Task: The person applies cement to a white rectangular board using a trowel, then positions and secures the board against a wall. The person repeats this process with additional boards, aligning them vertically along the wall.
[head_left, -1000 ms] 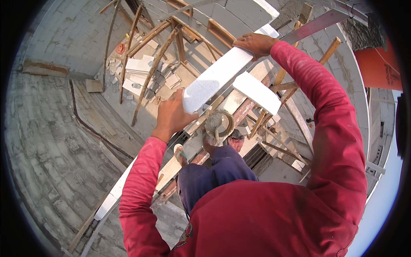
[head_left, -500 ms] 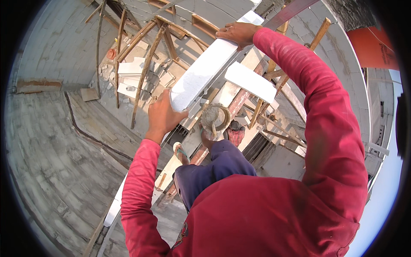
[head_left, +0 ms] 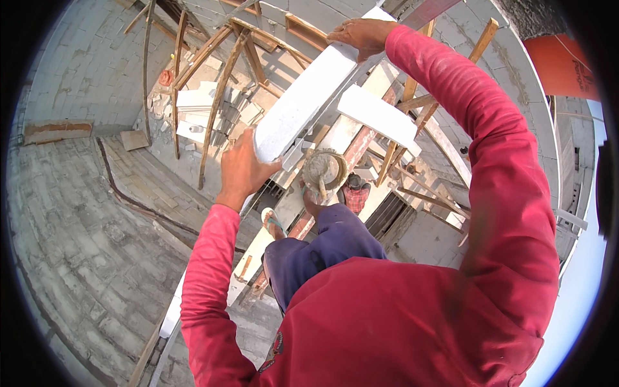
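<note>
A long white block, perhaps lightweight concrete, lies slantwise along the top of a narrow wall in front of me. My left hand grips its near left end, thumb along the end face and fingers on the outer side. Over the far right end bends my right hand, its fingers curled down the block's edge; the palm side is hidden. Beside it, a second white block rests on the scaffold, touched by neither hand. Below the hands stands a round pan of grey mortar, with a tool handle in it.
My sandalled foot is on a narrow scaffold plank. Far below, a person in a checked red top is by the scaffold. Wooden props and a pile of pale blocks stand on the lower floor, left.
Both hands keep their hold on the block. My right hand sits slightly farther up in the picture, and the whole view has shifted a little.
</note>
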A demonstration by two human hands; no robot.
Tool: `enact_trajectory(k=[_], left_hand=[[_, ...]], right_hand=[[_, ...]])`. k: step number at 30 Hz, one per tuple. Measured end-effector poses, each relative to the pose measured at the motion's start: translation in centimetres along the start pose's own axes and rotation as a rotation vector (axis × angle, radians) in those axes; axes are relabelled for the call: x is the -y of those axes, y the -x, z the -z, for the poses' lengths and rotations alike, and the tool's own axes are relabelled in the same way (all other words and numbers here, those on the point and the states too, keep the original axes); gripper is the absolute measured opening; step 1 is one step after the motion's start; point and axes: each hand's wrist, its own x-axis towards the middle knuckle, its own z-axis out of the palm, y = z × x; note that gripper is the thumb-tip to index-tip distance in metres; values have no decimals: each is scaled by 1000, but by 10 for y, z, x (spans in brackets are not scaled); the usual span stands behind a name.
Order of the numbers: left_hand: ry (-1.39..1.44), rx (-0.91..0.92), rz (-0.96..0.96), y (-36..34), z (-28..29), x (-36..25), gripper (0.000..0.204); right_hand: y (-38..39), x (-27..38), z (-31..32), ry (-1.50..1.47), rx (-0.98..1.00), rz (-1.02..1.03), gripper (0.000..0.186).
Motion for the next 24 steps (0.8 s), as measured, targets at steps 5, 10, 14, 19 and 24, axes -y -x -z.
enact_trajectory(k=[5,10,14,19,24], left_hand=[[10,10,-16,0,2,0,77],[15,-9,-76,-1,1,6,75],[104,-62,-114,-3,-7,11,69],[69,-27,-73,-8,-14,10,71],[69,-23,-61,-7,-13,3,75]], right_hand=[[64,-29,50,-372,-292,-233,43],[162,5,-1,-714,-521,-468,39],[176,30,-83,-1209,-572,-773,32],[141,5,-153,-1560,-982,-934,26],[91,-40,-172,-1379,-1193,-915,31]])
